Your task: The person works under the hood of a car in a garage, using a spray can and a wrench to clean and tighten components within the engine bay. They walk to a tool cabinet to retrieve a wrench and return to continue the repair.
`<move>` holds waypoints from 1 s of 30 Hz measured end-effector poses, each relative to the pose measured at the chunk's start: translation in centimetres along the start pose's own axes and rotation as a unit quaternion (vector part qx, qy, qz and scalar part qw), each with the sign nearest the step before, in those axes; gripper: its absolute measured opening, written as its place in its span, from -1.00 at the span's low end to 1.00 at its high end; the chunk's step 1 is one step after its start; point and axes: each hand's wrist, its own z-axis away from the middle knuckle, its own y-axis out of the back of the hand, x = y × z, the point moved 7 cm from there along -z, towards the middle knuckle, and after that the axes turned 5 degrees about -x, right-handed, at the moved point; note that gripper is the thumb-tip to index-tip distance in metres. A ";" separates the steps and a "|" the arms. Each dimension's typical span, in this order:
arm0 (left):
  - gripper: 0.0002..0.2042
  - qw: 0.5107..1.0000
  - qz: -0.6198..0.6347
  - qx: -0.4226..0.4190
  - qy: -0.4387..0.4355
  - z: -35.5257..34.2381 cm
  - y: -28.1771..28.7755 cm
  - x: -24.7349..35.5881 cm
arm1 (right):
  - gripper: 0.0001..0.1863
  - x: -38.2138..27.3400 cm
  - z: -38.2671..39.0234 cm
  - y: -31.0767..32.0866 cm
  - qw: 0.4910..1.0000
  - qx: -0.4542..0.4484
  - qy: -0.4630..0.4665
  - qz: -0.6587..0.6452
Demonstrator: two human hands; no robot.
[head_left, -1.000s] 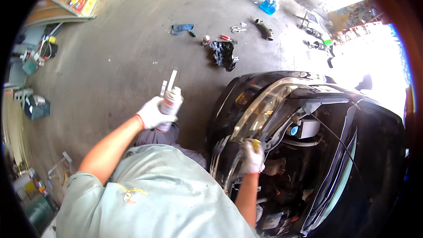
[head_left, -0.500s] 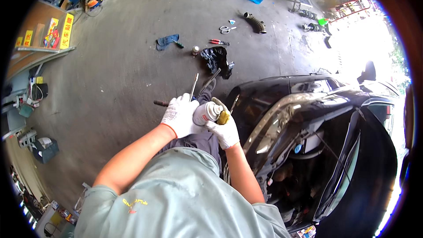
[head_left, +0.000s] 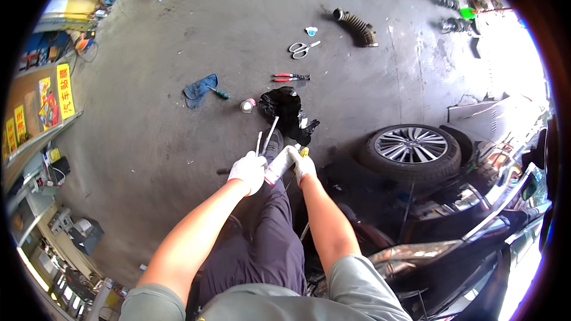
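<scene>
Low in front of my legs, my left hand [head_left: 248, 173] in a white work glove is closed around slim metal-shafted tools. Two pale shafts [head_left: 270, 135] rise from it, pointing away from me, and a dark handle [head_left: 223, 171] sticks out to its left. Close beside it, my right hand [head_left: 303, 164], also gloved, is closed on a white spray can [head_left: 275, 170] with a reddish lower end. The can lies tilted between both hands. A small yellow piece [head_left: 304, 152] shows at the right fingers; its kind is unclear.
On the floor ahead lie a black plastic bag [head_left: 284, 107], a small can [head_left: 247, 105], a blue cloth [head_left: 200, 90] with a green-handled screwdriver [head_left: 220, 93], red-handled pliers [head_left: 291, 77], scissors [head_left: 303, 49] and a ribbed hose [head_left: 355, 27]. A loose-looking wheel [head_left: 410, 145] and a dark car [head_left: 428, 220] flank my right.
My view has shifted, bringing the wheel and my legs into sight. The spray can now tilts with its lower end toward my left hand. Both hands keep their hold.
</scene>
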 end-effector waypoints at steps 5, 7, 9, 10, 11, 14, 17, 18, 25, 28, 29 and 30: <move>-0.71 0.997 -0.079 -0.015 -0.003 -15.1 0.0 -0.6 | -0.40 -3.5 -15.4 0.7 0.997 0.004 0.062 0.049; -0.75 0.997 -0.071 0.023 0.001 -19.3 0.5 -2.3 | -0.30 -5.4 -19.9 -0.7 0.994 0.010 0.086 0.063; -0.79 0.998 -0.058 0.033 0.002 -21.5 0.7 -3.0 | -0.38 -6.2 -22.7 0.0 0.982 0.113 0.131 0.077; -0.80 0.999 -0.016 0.028 -0.014 -21.9 0.7 -3.2 | -0.25 -6.5 -23.6 -0.4 0.985 0.060 0.157 0.022; -0.81 1.000 0.002 0.019 -0.012 -21.9 0.4 -3.5 | -0.22 -5.8 -23.8 0.1 0.986 0.087 0.121 0.075; -0.83 1.000 0.013 0.002 -0.025 -20.8 0.9 -2.1 | -0.13 -3.3 -23.1 0.8 0.996 0.069 0.053 -0.006; -0.81 0.999 0.032 0.024 0.021 -16.9 2.1 -5.1 | -0.31 -5.5 -16.8 -5.8 0.987 0.026 0.064 0.148; -0.81 0.999 0.039 0.014 0.024 -15.7 2.6 -4.7 | -0.37 -3.8 -16.1 -6.1 0.986 -0.001 0.049 0.162; -0.72 0.999 0.024 -0.014 -0.031 -9.7 3.1 -3.8 | -0.40 -1.1 -6.6 -13.4 0.980 -0.119 -0.145 -0.064; -0.74 0.993 0.105 0.020 -0.044 -8.9 4.1 -5.2 | -0.31 -4.9 -6.0 -12.7 0.970 -0.079 -0.022 0.230; -0.76 0.989 0.141 0.036 -0.036 -9.2 4.6 -6.2 | -0.26 -4.4 -8.9 -12.0 0.919 -0.038 0.084 0.383; -0.77 0.982 0.182 0.056 -0.019 -10.0 4.6 -8.0 | -0.30 -6.3 -9.0 -12.1 0.915 0.003 0.046 0.402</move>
